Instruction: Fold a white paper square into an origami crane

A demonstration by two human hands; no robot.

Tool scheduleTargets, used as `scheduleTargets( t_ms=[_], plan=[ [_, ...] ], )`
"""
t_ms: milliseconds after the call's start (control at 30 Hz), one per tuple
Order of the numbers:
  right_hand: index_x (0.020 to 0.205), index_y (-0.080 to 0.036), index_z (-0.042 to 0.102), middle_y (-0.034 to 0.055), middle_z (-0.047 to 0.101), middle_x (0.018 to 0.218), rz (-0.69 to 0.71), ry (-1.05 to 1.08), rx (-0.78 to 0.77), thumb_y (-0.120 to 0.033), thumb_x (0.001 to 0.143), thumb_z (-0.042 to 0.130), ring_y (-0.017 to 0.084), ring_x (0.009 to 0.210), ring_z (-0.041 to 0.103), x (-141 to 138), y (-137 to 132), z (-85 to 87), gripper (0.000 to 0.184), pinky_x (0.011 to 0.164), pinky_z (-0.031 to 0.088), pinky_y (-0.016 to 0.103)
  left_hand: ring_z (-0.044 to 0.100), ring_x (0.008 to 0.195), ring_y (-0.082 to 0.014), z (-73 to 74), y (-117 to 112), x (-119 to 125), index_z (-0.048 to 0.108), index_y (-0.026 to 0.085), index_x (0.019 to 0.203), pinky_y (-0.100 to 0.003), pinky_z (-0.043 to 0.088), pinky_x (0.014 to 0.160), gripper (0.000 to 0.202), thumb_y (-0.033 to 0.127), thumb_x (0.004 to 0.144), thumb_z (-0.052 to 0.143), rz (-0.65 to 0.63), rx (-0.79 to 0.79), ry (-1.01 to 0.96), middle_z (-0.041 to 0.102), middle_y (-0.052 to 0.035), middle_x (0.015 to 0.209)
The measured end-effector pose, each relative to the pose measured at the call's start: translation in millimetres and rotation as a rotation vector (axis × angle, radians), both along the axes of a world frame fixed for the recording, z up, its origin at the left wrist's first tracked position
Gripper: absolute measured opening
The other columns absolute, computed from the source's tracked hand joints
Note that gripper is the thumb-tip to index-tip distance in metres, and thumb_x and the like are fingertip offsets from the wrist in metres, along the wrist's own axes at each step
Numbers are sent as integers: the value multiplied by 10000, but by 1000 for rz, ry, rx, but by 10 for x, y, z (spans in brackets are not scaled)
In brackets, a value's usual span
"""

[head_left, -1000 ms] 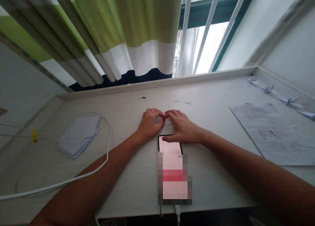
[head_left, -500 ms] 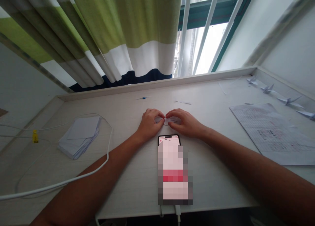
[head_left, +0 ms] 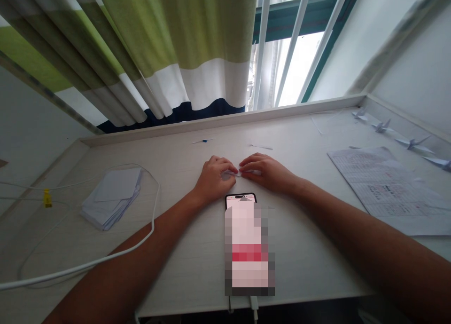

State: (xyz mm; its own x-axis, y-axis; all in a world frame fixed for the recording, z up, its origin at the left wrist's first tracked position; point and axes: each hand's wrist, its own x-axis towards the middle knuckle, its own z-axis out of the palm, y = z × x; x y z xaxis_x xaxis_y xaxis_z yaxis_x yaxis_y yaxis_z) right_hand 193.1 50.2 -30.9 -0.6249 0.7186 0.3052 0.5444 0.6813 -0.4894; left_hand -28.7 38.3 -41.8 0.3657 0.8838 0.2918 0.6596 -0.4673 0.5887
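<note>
A small piece of folded white paper lies between my hands, low over the desk, mostly hidden by the fingers. My left hand pinches its left part between thumb and fingers. From the other side, my right hand has its thumb and fingers closed on the right end of the same paper. The fingertips of the two hands nearly meet. Just below them lies a phone with its screen lit and mostly blurred, a white cable plugged into its lower end.
On the left are a stack of white paper sheets and a white cable passing over my left forearm. Printed sheets lie at right, near several folded paper cranes. Thin scraps lie behind my hands.
My right thumb has drawn in toward its fingers, narrowing the gap, and the paper shows less on that side. My left hand has barely moved.
</note>
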Motion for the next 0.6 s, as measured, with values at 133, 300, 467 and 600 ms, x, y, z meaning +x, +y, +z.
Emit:
scheduleTargets(
  t_ms=[133, 300, 467, 600],
  plan=[
    [1044, -206, 809, 86, 789, 1122, 1, 6, -2, -200, 964, 657, 256, 1064, 703, 8, 1, 0, 172, 956, 540, 403, 604, 1043, -253, -8, 22, -14, 800, 269, 872, -439, 462, 991, 48, 272, 853, 755, -30, -10, -9, 777, -20, 999],
    [996, -213, 807, 86, 778, 1157, -3, -23, -7, -197, 964, 651, 265, 1092, 691, 3, 1, -6, 160, 964, 535, 418, 611, 1037, -250, -36, 52, -42, 814, 267, 863, -439, 460, 971, 69, 293, 883, 753, -63, -7, -51, 780, -25, 975],
    [970, -198, 787, 93, 780, 1129, -10, -6, 1, -206, 978, 624, 266, 1075, 690, -15, 10, -28, 163, 969, 533, 431, 627, 997, -240, -43, 67, -45, 811, 265, 852, -425, 470, 939, 74, 263, 887, 745, -66, -19, -76, 774, -26, 925],
    [923, -193, 765, 91, 787, 1111, -54, 12, -9, -202, 971, 619, 269, 1077, 693, -41, -7, -28, 154, 973, 535, 431, 642, 952, -229, -44, 64, -30, 801, 255, 838, -409, 483, 906, 67, 248, 878, 747, -37, -21, -103, 762, -28, 882]
  ],
)
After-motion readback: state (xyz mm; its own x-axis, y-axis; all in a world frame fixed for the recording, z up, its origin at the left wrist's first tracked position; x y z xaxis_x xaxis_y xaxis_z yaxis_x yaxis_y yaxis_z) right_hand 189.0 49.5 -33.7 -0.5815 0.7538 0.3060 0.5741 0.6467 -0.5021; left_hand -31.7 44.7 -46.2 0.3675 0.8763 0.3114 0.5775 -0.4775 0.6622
